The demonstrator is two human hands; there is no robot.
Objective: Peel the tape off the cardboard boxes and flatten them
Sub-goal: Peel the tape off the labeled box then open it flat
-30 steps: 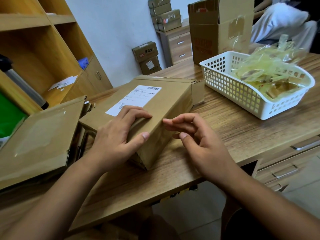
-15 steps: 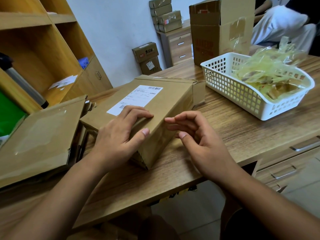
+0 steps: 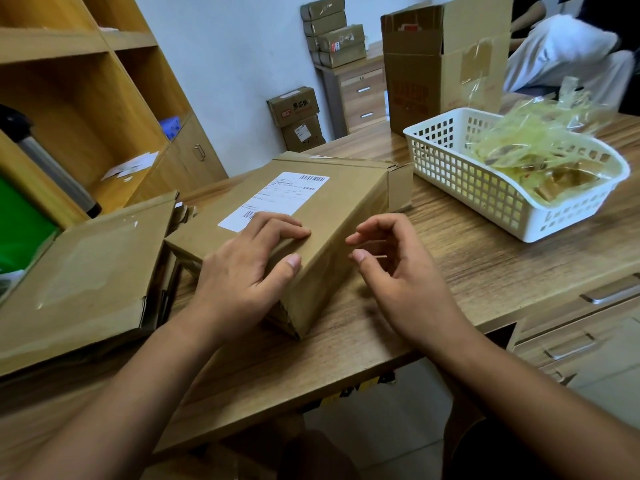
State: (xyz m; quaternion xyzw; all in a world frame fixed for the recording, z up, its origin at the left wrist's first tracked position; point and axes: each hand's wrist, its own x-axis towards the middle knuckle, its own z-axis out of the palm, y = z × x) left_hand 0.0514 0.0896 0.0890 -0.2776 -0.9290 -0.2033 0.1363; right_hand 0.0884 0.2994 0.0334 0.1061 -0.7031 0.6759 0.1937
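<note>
Since a moment ago the right hand (image 3: 398, 271) has drawn back from the cardboard box (image 3: 339, 206). Its fingertips, which touched the side then, now hang just apart from it, loosely curled, thumb and forefinger parted. The left hand (image 3: 242, 275) stays put, fingers pressed together on the top edge and thumb clamped on the side face. This plain brown box sits mid-table (image 3: 485, 265), glossy tape along its seams. Its white shipping label (image 3: 277, 199) carries two barcodes and print too small to read. At 9 o'clock lies a flattened cardboard sheet (image 3: 79, 282) with a shiny tape patch. At 2 o'clock a white plastic lattice basket (image 3: 460, 188) holds crumpled yellowish tape strips (image 3: 530, 140). At 1 o'clock a tall open carton (image 3: 415, 91) shows faded red lettering.
</note>
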